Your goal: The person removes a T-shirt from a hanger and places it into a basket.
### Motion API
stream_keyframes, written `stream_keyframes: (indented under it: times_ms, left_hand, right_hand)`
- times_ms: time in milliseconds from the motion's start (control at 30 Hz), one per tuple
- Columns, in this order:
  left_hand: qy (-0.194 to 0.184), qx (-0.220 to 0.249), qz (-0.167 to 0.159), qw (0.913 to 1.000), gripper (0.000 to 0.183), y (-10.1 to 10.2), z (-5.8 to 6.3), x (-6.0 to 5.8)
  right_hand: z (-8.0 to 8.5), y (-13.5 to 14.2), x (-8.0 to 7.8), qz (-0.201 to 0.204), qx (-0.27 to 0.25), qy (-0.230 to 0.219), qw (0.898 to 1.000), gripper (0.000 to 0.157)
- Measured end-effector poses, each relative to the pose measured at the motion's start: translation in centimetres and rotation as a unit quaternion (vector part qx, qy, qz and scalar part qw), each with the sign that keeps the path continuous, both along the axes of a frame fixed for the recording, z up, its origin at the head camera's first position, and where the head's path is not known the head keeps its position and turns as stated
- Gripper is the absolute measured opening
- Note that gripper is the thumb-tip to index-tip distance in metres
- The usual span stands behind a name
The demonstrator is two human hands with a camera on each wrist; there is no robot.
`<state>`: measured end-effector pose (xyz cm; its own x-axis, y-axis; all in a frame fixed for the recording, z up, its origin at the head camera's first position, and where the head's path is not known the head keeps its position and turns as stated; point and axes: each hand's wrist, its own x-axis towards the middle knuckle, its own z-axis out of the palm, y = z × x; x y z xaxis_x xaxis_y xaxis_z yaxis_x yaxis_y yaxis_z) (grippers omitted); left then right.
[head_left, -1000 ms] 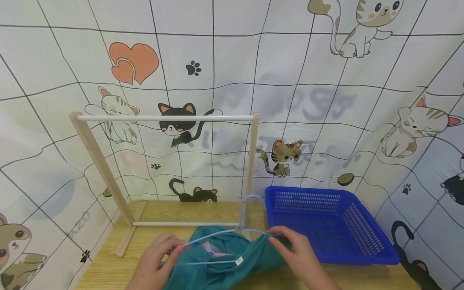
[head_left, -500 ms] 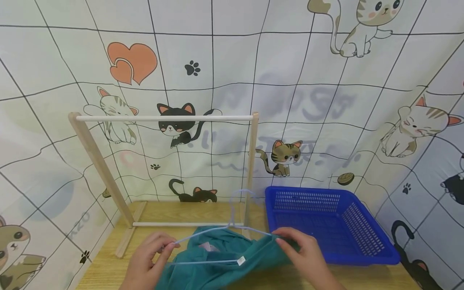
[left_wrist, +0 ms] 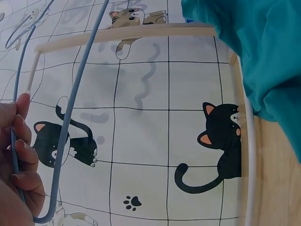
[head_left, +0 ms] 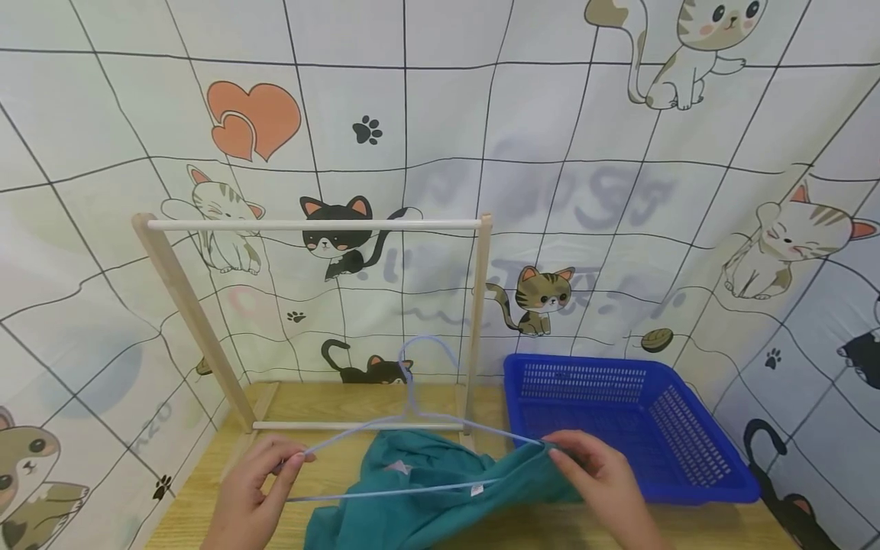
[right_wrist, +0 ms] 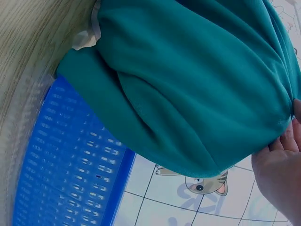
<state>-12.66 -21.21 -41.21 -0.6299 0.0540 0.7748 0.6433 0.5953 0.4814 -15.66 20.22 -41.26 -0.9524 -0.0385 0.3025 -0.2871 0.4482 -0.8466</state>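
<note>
In the head view my left hand (head_left: 254, 493) grips the left shoulder of a light blue clothes hanger (head_left: 385, 493). Its hook stands up in front of the rack. My right hand (head_left: 605, 481) pinches the edge of a teal garment (head_left: 426, 512) where the hanger's right shoulder runs into the cloth; the hanger's right end is hidden inside. A small white label shows by the lower bar. From the left wrist, curled fingers (left_wrist: 28, 165) wrap the hanger. In the right wrist view the garment (right_wrist: 188, 84) drapes in folds from the fingers.
A wooden rack with a white top rail (head_left: 316, 224) stands behind the hands on the wood-grain table (head_left: 330, 405). To the right sits a blue plastic basket (head_left: 619, 443), close to my right hand. A cat-patterned sheet (head_left: 440, 114) covers the wall behind.
The hanger has shifted left and its hook has risen. My left hand has moved left and my right hand slightly right, with the garment's edge drawn outward along the hanger.
</note>
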Motion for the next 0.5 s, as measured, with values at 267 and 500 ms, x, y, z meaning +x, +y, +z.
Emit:
stream_keyframes:
  times_ms: [267,500]
  left_hand:
    - [0.003,-0.016,0.010,0.9998,0.035,-0.8,1.0,0.2]
    - [-0.016,-0.021,0.028,0.9993,0.034,-1.4,1.4,0.3]
  right_hand:
    - [0.2,0.7,-0.1,-0.021,-0.011,-0.027,0.999,0.016]
    - [0.2,0.9,0.0,-0.049,-0.027,-0.067,0.996,0.023]
